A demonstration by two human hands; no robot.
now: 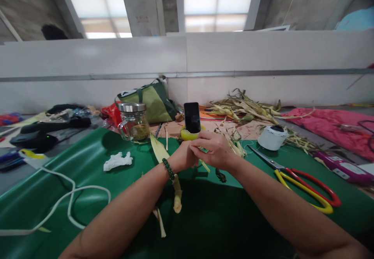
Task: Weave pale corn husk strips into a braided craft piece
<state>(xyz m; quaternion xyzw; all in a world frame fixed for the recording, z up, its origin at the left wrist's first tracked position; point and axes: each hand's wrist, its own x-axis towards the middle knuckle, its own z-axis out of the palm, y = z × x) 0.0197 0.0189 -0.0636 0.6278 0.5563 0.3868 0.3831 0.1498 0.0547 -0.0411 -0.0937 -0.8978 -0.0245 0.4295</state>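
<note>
Both my hands meet over the green mat [87,181] near the table's middle. My left hand [183,158], with a green bead bracelet [168,168] on its wrist, is closed around pale corn husk strips [177,196] that hang down below it. My right hand [215,148] curls over the left one, fingers closed on the same husk bundle. Just beyond the hands a black phone [192,117] stands upright in a yellow tape roll [187,135].
A glass jar with a metal lid [133,121] stands left of the phone, a green bag [153,100] behind it. Red and yellow scissors [304,183] and a white thread roll [272,137] lie to the right. A husk pile [248,109], crumpled tissue [117,161], a white cord [61,200] and pink cloth [324,120] are around.
</note>
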